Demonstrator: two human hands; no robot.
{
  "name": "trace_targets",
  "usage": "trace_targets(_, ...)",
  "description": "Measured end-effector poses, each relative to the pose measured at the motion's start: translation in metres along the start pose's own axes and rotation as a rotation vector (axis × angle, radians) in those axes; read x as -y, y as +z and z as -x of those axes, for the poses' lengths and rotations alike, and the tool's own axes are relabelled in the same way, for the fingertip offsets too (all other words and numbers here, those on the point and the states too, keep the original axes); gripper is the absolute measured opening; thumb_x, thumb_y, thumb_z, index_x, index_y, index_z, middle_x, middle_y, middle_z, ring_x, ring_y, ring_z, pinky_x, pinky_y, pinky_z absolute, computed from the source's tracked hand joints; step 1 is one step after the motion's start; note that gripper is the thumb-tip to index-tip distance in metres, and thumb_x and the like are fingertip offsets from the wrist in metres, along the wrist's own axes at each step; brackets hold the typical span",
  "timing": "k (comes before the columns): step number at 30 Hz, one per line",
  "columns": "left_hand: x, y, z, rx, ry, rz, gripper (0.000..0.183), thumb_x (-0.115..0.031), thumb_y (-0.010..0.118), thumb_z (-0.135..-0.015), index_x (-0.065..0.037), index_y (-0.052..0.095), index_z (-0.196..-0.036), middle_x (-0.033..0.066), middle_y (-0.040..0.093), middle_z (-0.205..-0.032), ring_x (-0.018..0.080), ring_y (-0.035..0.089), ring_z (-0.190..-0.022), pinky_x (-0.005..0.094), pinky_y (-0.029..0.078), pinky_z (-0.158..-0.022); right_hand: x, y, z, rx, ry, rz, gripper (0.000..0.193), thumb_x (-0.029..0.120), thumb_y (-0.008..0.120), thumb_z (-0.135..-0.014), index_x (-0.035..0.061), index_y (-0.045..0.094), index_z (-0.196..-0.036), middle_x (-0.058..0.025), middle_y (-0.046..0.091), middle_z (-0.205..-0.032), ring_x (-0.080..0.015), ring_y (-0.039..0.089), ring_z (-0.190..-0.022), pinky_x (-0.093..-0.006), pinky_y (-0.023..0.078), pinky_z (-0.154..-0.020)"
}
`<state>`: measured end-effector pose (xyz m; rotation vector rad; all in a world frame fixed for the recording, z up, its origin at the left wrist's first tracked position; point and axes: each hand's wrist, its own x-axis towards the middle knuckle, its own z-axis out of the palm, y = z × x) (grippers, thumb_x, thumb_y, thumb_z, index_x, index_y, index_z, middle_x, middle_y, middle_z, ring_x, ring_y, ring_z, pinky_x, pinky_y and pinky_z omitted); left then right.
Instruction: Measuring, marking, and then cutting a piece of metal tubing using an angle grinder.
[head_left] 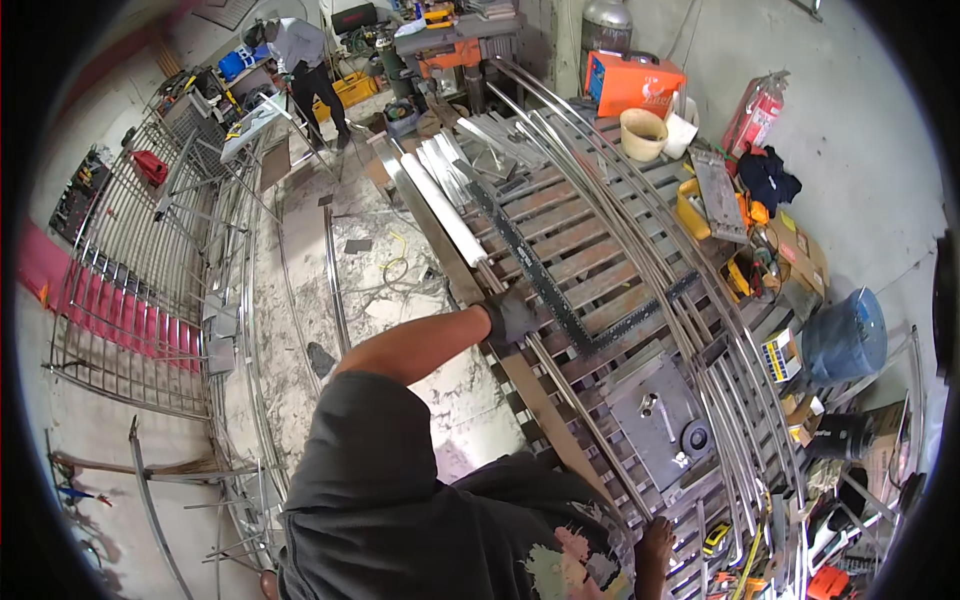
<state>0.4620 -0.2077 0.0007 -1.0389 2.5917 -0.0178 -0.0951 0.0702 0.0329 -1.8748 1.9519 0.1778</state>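
My left hand, in a dark grey glove, is closed around a long thin metal tube along the left side of a slatted metal bench. At the tube's near end is my bare right hand, its fingers curled against it and partly hidden. A black perforated carpenter's square lies on the slats just beyond my left hand. To the right of the tube sits a grey metal plate with a round black disc and small metal fittings on it.
Long metal tubes run along the bench's right side. A white bar lies farther off. An orange machine, a blue bucket and a fire extinguisher stand right. Another person works far left, beyond a metal grille.
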Motion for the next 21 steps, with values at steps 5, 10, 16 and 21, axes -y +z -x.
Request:
trace_targets(5, -0.018, -0.094, 0.03, -0.13, -0.611, 1.152, 0.032, -0.034, 0.066, -0.098, -0.006, 0.07, -0.112, 0.0111, 0.073, -0.082, 0.0296, 0.071, -0.073, 0.0439, 0.059, -0.073, -0.005, 0.001, 0.01, -0.061, -0.004, 0.077, 0.014, 0.013, 0.061, -0.096, 0.0034, 0.054, -0.104, -0.0207, 0.06, -0.104, -0.0429, 0.06, -0.101, -0.0551, 0.046, -0.089)
trace_targets(10, -0.005, -0.029, 0.028, -0.514, -0.2, 0.682, 0.06, -0.046, 0.071, -0.097, -0.003, 0.059, -0.139, 0.0105, 0.071, -0.077, 0.0194, 0.068, -0.069, 0.037, 0.056, -0.067, -0.014, 0.016, 0.006, -0.084, -0.061, 0.06, 0.016, 0.014, 0.065, -0.094, 0.006, 0.055, -0.103, -0.0177, 0.06, -0.098, -0.0409, 0.061, -0.098, -0.0548, 0.046, -0.085)
trace_targets(16, -0.027, -0.117, 0.055, -0.254, -0.619, 1.257, 0.064, -0.039, 0.072, -0.094, -0.008, 0.055, -0.147, 0.0113, 0.071, -0.081, 0.0187, 0.07, -0.072, 0.0353, 0.058, -0.071, -0.024, 0.032, 0.012, -0.135, -0.064, 0.064, 0.022, 0.021, 0.068, -0.093, 0.007, 0.056, -0.104, -0.0167, 0.061, -0.101, -0.04, 0.062, -0.098, -0.0548, 0.047, -0.086)
trace_targets(21, -0.01, -0.02, 0.048, -0.24, -0.452, 1.152, 0.08, -0.051, 0.074, -0.094, -0.017, 0.044, -0.16, 0.0111, 0.079, -0.099, 0.0268, 0.075, -0.088, 0.0407, 0.062, -0.085, -0.039, 0.055, 0.007, -0.098, -0.063, 0.121, 0.028, 0.027, 0.07, -0.095, 0.0109, 0.06, -0.115, -0.0161, 0.062, -0.108, -0.0361, 0.064, -0.105, -0.0564, 0.047, -0.092)
